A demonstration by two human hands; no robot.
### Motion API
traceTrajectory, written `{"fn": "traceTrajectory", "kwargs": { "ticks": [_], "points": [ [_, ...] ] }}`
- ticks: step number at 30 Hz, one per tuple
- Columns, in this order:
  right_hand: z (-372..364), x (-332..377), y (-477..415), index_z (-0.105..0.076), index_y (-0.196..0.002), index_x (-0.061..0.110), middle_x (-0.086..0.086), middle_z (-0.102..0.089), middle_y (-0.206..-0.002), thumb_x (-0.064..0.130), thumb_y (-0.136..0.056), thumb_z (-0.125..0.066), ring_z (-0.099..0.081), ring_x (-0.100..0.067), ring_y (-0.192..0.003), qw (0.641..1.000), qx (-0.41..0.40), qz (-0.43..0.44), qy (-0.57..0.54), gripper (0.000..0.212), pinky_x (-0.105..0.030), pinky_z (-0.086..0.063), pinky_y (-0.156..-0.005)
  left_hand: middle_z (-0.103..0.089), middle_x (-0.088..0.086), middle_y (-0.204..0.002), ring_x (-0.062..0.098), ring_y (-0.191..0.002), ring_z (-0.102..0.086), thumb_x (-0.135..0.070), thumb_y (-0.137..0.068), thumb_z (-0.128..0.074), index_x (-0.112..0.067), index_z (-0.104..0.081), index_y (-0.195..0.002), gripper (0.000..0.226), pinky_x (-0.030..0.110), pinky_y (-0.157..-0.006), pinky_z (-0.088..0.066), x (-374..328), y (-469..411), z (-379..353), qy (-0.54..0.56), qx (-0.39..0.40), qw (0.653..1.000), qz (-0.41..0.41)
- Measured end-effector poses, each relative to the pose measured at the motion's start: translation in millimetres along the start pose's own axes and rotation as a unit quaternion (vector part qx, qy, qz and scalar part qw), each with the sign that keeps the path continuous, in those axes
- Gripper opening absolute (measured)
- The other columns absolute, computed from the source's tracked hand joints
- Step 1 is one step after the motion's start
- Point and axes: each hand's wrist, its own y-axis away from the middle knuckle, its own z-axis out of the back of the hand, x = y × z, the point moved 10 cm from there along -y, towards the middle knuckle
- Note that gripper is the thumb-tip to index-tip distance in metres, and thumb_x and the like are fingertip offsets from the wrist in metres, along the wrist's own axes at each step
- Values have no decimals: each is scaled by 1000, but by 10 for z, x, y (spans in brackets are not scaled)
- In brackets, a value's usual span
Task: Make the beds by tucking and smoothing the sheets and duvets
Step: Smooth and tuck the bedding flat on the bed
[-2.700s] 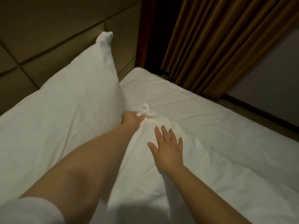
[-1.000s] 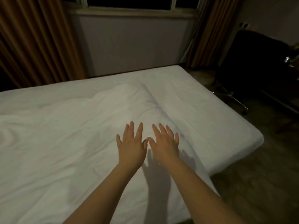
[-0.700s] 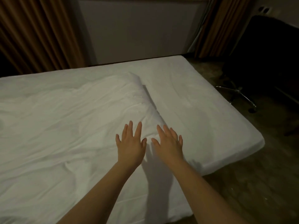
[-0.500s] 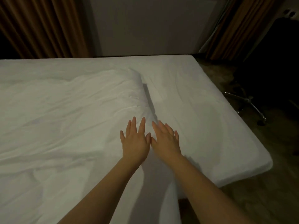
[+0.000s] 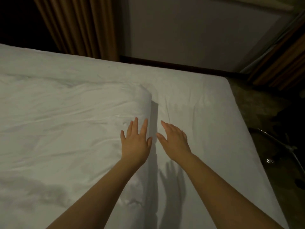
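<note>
One wrinkled white duvet [image 5: 66, 121] is lying across the left part of the bed, over one smooth white bed sheet [image 5: 198, 104]. The left hand [image 5: 136, 144] is resting flat on the duvet's folded edge, with its fingers straight and spread. The right hand [image 5: 174, 142] is hovering just beside it above the sheet, fingers straight and gripping nothing. Two brown curtains [image 5: 79, 25] are hanging behind.

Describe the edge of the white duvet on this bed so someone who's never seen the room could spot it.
Start at the wide white bed before the brown pleated curtain. The wrinkled white duvet covers its left part, and its raised edge runs down the middle, beside the left hand. Unlike the smooth white sheet on the right, it stands proud and casts a dark shadow strip.
</note>
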Motion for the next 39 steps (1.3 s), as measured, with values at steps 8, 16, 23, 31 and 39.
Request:
{"fn": "traceTrajectory", "kwargs": {
  "ticks": [8, 16, 23, 31, 39],
  "points": [
    [109, -242, -1194, -19, -151, 24, -3, -32, -153, 46, -100, -37, -27, -23, -139, 990, 63, 126, -13, 59, -39, -21, -113, -5, 6, -159, 23, -146, -6, -45, -96, -39, -31, -4, -150, 66, 49, -114, -9, 92, -519, -125, -18, -37, 991, 131],
    [-65, -208, -2365, -14, -152, 25, -5, -32, -152, 49, -96, -44, -29, -26, -138, 979, 113, 154, -69, 68, -42, -30, -110, -1, 4, -159, 22, -145, -6, -49, -96, -36, -33, 3, -150, 68, 49, -114, -9, 289, -1619, -360, -51, -21, 986, 155],
    [-337, -57, -3575, -15, -152, 26, -2, -27, -155, 52, -92, -50, -30, -25, -139, 974, 133, 124, -133, 74, -41, -30, -111, -9, 3, -158, 21, -145, -9, -48, -97, -31, -32, -4, -150, 62, 48, -115, -9, 726, -2955, -493, -65, 4, 995, 81],
    [-1443, -48, -4448, -18, -151, 26, -2, -37, -150, 56, -78, -66, -38, -21, -135, 959, 176, 96, -198, 92, -35, -31, -110, -50, 8, -139, 25, -129, -46, -52, -98, -9, -14, -45, -139, 67, 43, -107, -25, 1427, -3427, -1768, -67, -35, 997, 18],
    [-1793, -242, -4524, -51, -128, 20, -1, -61, -124, 58, -72, -70, -54, -21, -111, 978, 9, 111, -177, 70, -29, -39, -91, -50, 10, -138, 24, -129, -44, -41, -97, -30, -20, -44, -138, 49, 41, -106, -25, 1554, -3494, -2079, -50, -188, 979, -62]
  ]
}}
